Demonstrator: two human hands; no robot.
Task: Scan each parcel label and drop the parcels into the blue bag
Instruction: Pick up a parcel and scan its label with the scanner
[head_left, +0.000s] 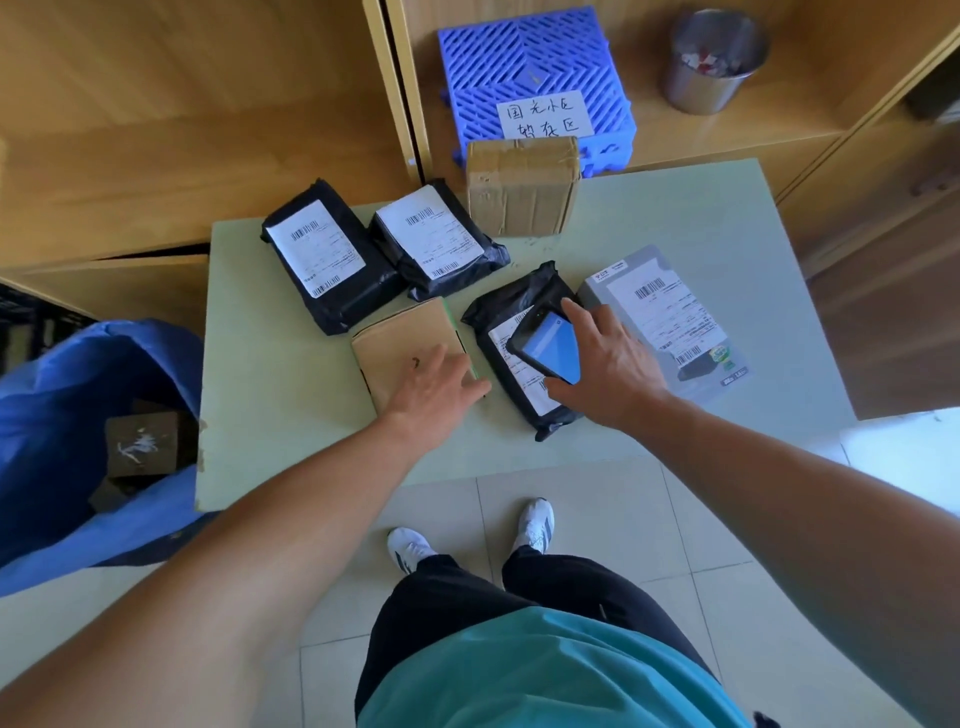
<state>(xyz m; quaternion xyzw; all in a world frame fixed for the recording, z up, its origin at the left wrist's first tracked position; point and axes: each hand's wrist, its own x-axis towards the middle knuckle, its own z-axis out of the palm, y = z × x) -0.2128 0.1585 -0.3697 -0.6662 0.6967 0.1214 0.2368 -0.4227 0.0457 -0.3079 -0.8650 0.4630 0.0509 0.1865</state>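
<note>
Several parcels lie on a pale green table (291, 415). My left hand (436, 389) rests flat, fingers spread, on a small brown cardboard box (400, 338). My right hand (608, 369) holds a black handheld scanner (550, 345) with a lit blue screen over a black poly parcel (514, 332) and its white label. A grey parcel (670, 317) lies to the right. Two more black labelled parcels (327, 254) (441, 239) and a taped brown box (522, 187) sit further back. The blue bag (67, 395) stands open at the table's left, with a dark parcel (140, 441) inside.
A blue plastic crate (540, 62) with a handwritten paper sign stands behind the table on wooden shelving. A metal bin (714, 60) sits to its right. Wooden cabinets flank both sides. My feet stand on a tiled floor (649, 519) at the table's near edge.
</note>
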